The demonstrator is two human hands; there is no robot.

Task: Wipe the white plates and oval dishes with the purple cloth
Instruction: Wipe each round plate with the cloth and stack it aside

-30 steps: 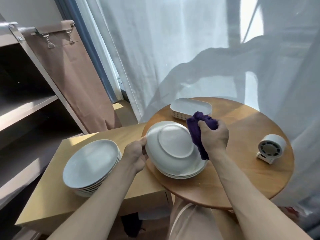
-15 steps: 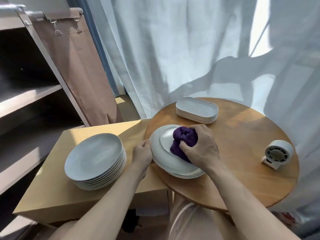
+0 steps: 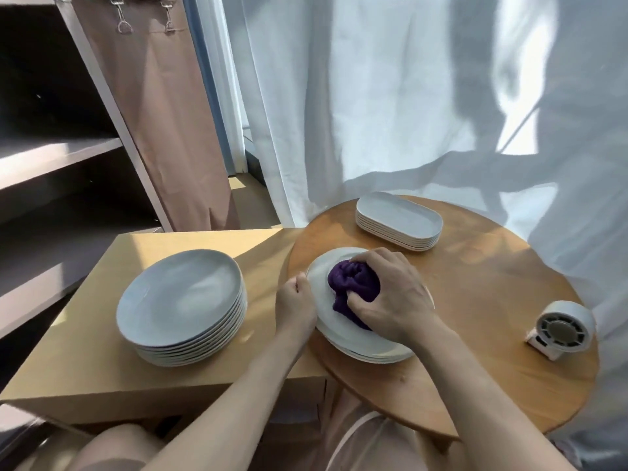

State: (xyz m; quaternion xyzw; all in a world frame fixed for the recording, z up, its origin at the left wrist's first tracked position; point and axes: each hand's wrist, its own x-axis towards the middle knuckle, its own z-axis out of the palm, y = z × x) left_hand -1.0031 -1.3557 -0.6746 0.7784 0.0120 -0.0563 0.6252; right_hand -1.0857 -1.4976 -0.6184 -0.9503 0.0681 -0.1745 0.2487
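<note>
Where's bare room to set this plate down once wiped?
Widest bare patch: round table between the oval dishes, the small fan and the right hand. A second strip runs along its near edge, below the plate. On the tan box, the plate stack fills the middle; its corners are bare.

1. The right hand (image 3: 390, 294) lies over the back of the bunched purple cloth (image 3: 350, 283), fingers curled into it. How far the cloth spreads under the palm is hidden.
2. Hand and cloth together hide the middle of the top plate (image 3: 339, 334). The plates beneath it show only as thin rims on the near side, too close together to count.
3. The left hand (image 3: 295, 304) curls at that plate's left rim, its fingertips out of sight.
4. Both forearms run off the bottom edge.
5. The shelf unit (image 3: 51, 158) is cut by the left and top edges, and its recesses are too dark to read.
6. Shapes behind the curtain (image 3: 373, 113) show only as shadows.
</note>
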